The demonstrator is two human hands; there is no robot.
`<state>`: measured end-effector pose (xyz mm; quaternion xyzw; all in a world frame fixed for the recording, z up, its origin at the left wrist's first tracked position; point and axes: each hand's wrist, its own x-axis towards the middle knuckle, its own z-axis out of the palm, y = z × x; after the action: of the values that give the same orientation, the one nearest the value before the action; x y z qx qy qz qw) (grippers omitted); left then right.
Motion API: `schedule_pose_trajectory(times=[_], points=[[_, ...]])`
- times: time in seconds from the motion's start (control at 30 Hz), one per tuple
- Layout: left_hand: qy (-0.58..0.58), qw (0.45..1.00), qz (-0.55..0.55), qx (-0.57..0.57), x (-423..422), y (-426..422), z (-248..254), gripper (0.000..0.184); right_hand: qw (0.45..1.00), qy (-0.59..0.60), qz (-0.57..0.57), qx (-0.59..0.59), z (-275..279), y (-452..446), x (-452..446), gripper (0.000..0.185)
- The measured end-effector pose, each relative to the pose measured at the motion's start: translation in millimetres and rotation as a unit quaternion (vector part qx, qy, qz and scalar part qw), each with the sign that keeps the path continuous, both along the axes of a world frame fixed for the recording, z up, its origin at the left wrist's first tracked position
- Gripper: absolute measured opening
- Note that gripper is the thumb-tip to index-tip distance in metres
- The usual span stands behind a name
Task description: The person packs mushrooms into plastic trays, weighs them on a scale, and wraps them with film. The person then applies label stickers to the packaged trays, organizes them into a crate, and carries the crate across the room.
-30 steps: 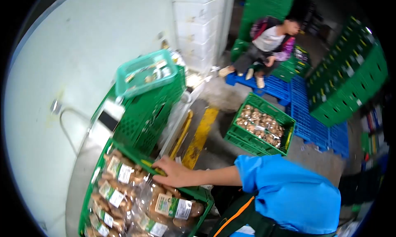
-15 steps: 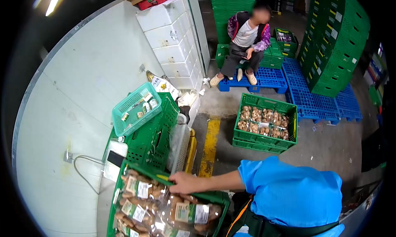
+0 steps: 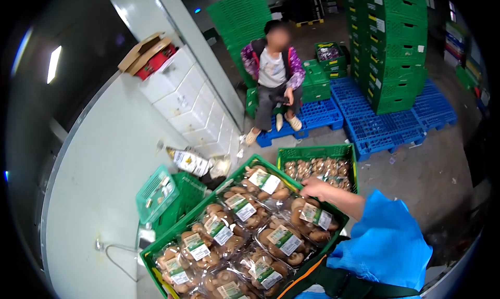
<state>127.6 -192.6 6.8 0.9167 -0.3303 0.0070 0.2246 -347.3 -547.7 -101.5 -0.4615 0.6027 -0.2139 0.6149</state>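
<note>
My right hand [image 3: 316, 188] is closed over the rim at the far right end of a green crate [image 3: 303, 197]. The crate is held up at a slant in front of my body. Inside it lie several clear-wrapped packs of brown mushrooms [image 3: 284, 239] with green and white labels. Only a skin-coloured sliver, possibly my left hand, shows at the crate's near left end by the bottom edge; its fingers are hidden. Just beyond my right hand, a second green crate [image 3: 355, 166] stands on the floor, holding similar mushroom packs and partly covered by the raised one.
To the left, a turquoise basket [image 3: 147, 215] with small items rests on green crates [image 3: 182, 200] by the pale wall. White foam boxes [image 3: 182, 98] are stacked behind. A person [image 3: 273, 72] sits near blue pallets [image 3: 359, 111] and a tall green crate stack [image 3: 388, 54].
The mushroom crate has come up and to the right, showing more of its packs and overlapping the floor crate. My right hand stays on its rim. The view has turned and shifted.
</note>
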Motion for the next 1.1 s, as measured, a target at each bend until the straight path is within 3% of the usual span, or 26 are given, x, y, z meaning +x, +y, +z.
schedule_pose_trajectory(times=[0.07, 0.13, 0.17, 0.2, 0.23, 0.27, 0.3, 0.37, 0.4, 0.47, 0.53, 0.57, 0.6, 0.67, 0.7, 0.87, 0.93, 1.1], points=[[0.037, 0.999, -0.028, 0.029, -56, -53, 2, 0.037, 0.999, 0.009, -0.026, -0.045, -33, -11, -84, 0.028], [0.126, 0.989, -0.065, 0.028, -139, -103, 16, 0.045, 0.997, 0.048, -0.045, -0.038, -39, -23, -178, 0.028], [0.06, 0.99, -0.069, 0.11, -169, -132, 12, 0.053, 0.995, 0.059, -0.07, -0.039, -37, -18, -213, 0.028], [0.0, 0.995, -0.092, 0.039, -117, -140, -57, 0.046, 0.992, 0.07, -0.095, -0.04, -36, -6, -231, 0.029], [-0.034, 0.989, -0.141, -0.015, -98, -152, -90, 0.046, 0.988, 0.082, -0.129, -0.036, -38, 10, -243, 0.028], [0.028, 0.985, -0.164, -0.035, -140, -177, -74, 0.043, 0.982, 0.097, -0.157, -0.038, -37, 18, -257, 0.027], [0.058, 0.972, -0.205, -0.098, -145, -196, -101, 0.043, 0.974, 0.12, -0.186, -0.053, -14, 30, -267, 0.023], [0.066, 0.974, -0.21, -0.048, -163, -230, -131, 0.045, 0.919, 0.252, -0.217, -0.212, -54, 51, -312, 0.021], [0.083, 0.971, -0.22, -0.034, -200, -247, -112, 0.043, 0.876, 0.312, -0.224, -0.291, -69, 60, -329, 0.02], [0.104, 0.953, -0.278, -0.065, -223, -272, -129, 0.038, 0.943, 0.192, -0.248, -0.11, -16, 96, -338, 0.019], [0.024, 0.944, -0.328, -0.041, -242, -301, -143, 0.035, 0.915, 0.202, -0.327, -0.124, -51, 132, -362, 0.017], [0.089, 0.933, -0.347, -0.039, -269, -315, -115, 0.035, 0.895, 0.215, -0.365, -0.14, -82, 159, -377, 0.017], [0.115, 0.921, -0.367, -0.053, -280, -334, -118, 0.034, 0.873, 0.227, -0.403, -0.155, -103, 175, -387, 0.018], [0.16, 0.905, -0.39, -0.058, -320, -369, -114, 0.032, 0.845, 0.16, -0.495, -0.121, -56, 191, -378, 0.017], [0.118, 0.904, -0.404, -0.07, -339, -382, -121, 0.032, 0.838, 0.154, -0.51, -0.115, -48, 204, -385, 0.018], [0.22, 0.849, -0.477, -0.06, -403, -410, -142, 0.032, 0.781, 0.205, -0.58, -0.112, -60, 280, -396, 0.017], [0.189, 0.83, -0.523, -0.043, -430, -420, -147, 0.032, 0.777, 0.199, -0.585, -0.122, -78, 321, -408, 0.018], [0.2, 0.766, -0.61, -0.035, -562, -449, -158, 0.032, 0.691, 0.226, -0.681, -0.081, -86, 389, -443, 0.015]])
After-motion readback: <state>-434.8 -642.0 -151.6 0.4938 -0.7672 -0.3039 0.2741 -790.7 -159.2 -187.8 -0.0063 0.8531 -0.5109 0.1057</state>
